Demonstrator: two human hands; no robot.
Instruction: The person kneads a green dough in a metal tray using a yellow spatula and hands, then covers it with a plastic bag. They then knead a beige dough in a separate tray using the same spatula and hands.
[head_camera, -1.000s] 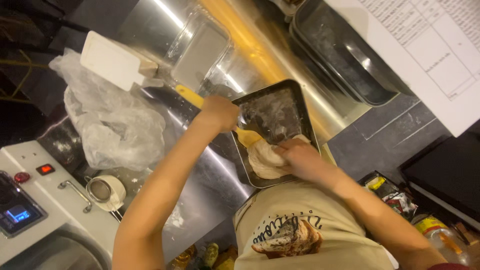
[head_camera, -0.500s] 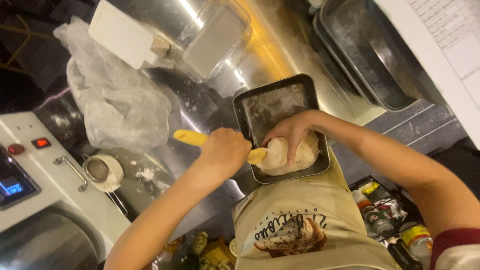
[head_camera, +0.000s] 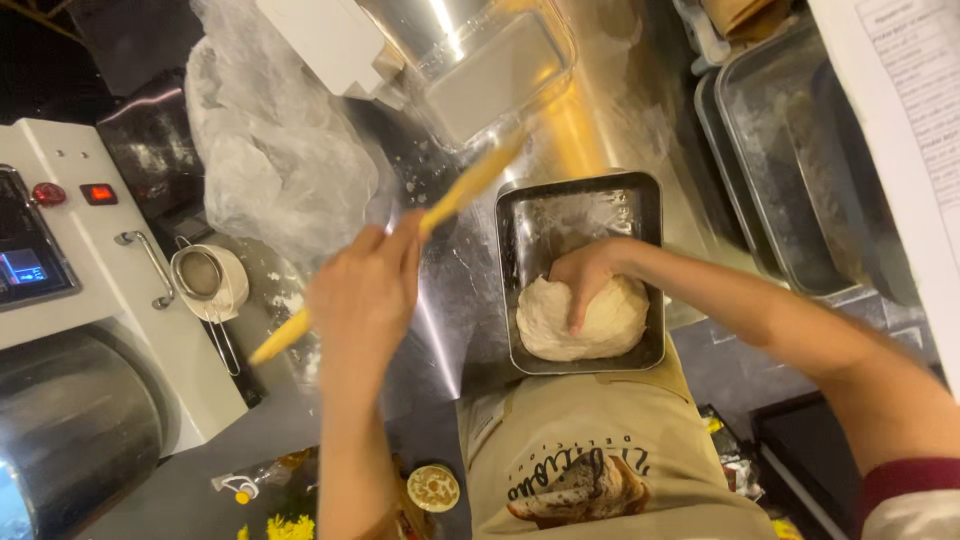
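Currently, my left hand (head_camera: 362, 300) closed around yellow spatula (head_camera: 450, 200) (raised), my right hand (head_camera: 590, 275) fingers spread, pressing dough (head_camera: 580, 320) in metal tray (head_camera: 580, 200).

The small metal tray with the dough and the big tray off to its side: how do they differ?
The small tray holds a lump of dough, pressed by the right hand; the large tray shows no dough. The small tray lies wholly in view, close to the person's apron; the large tray lies farther out and is cut off by the picture's edge. Both are rectangular, metal and dusted with flour.
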